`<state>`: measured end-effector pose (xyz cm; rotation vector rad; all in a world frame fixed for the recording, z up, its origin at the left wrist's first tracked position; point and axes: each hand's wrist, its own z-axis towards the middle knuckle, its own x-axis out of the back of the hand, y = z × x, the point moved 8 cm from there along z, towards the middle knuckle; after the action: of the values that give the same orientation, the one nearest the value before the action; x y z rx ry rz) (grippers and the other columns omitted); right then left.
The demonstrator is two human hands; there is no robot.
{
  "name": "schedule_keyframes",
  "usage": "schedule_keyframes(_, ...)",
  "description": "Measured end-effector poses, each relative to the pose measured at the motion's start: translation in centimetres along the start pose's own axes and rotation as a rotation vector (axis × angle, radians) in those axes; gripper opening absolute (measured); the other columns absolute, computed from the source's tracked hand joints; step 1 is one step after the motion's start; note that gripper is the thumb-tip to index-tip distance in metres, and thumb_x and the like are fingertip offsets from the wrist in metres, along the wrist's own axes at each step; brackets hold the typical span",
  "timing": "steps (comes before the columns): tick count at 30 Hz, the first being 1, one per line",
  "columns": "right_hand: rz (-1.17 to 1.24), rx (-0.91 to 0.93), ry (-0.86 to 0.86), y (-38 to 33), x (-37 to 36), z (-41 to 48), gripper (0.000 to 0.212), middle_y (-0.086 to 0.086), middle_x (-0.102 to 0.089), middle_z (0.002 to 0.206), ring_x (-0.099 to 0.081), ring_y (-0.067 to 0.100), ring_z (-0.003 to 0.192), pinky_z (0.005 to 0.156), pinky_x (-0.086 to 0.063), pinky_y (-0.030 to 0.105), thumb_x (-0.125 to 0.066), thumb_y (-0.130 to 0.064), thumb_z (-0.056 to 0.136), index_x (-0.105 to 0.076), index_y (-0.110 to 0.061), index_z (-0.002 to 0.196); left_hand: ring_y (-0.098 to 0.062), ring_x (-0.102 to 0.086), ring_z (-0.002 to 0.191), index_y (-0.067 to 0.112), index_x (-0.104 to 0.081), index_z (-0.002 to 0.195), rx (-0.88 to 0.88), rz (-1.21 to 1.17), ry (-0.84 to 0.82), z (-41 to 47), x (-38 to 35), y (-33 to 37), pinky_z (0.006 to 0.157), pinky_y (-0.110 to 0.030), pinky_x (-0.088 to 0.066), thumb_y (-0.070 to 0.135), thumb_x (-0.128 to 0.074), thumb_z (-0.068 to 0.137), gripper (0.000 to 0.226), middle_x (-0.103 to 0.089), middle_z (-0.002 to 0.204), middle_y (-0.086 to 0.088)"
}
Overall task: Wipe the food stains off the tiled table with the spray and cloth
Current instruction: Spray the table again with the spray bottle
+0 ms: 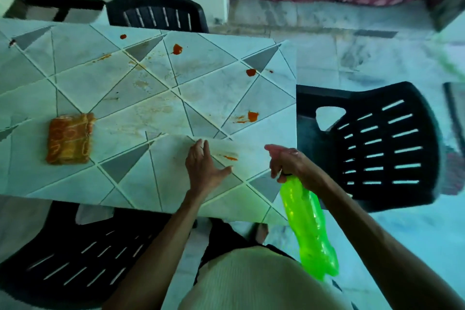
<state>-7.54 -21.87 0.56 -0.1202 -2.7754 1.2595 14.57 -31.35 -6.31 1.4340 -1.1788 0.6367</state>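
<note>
Fingers: on the left hand (205, 167) I see them straight and spread flat on the table (75, 184), close to its near edge and holding nothing. On the right hand (289, 162) they curl round the neck of the green spray bottle (309, 224). One finger stretches forward, perhaps toward a trigger I cannot make out.
Bottle: it hangs tilted at the near right corner, its top end over the table and its body pointing back toward the person.
Cloth: the folded orange cloth (69, 138) lies toward the left edge, well apart from both hands, with nothing touching it.
Stains: red blobs (253, 116) sit near the right edge and toward the far edge. An orange streak (230, 158) lies just beside the left thumb, and pale smears (161, 108) cover the middle.
Progress: I judge this an early moment, the spraying stage. No patch looks wiped clean, and I cannot tell whether any tile is wet.
Left to do: spray the marks, reach across for the cloth, then wipe every stain.
</note>
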Motion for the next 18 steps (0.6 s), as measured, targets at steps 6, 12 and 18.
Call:
schedule_keyframes(6,0.009,-0.035,0.158,3.7,6.1,-3.4,0.063,0.014,-0.068,0.076,-0.057,0.021,0.063,0.048,-0.047,0.026,-0.054,-0.021,0.06,-0.065,-0.014,0.122,-0.033,-0.02,0.145,0.007,-0.029,0.151,-0.062,0.039,-0.022,-1.5,-2.3,3.7,0.114,-0.047,-0.02,0.061,-0.079,0.065,0.113,-0.023,0.158,-0.013)
schedule_keyframes(12,0.009,0.035,0.255,6.2,10.3,-5.1,0.054,0.031,-0.067,0.079,-0.054,0.025,0.052,0.054,-0.046,0.036,-0.06,-0.035,0.052,-0.077,-0.013,0.098,-0.03,-0.016,0.146,0.008,-0.023,0.153,-0.049,0.074,-0.067,-2.6,-3.7,4.5,0.115,-0.046,-0.019,0.064,-0.077,0.067,0.116,-0.018,0.159,-0.009)
schedule_keyframes(18,-0.047,0.02,0.236,6.5,10.1,-5.0,0.058,0.024,-0.071,0.077,-0.054,0.023,0.044,0.049,-0.046,0.026,-0.052,-0.02,0.057,-0.074,-0.01,0.109,-0.031,-0.019,0.144,0.007,-0.025,0.152,-0.06,0.073,-0.053,-3.1,-3.7,4.6,0.113,-0.047,-0.021,0.06,-0.076,0.071,0.109,-0.02,0.157,-0.011)
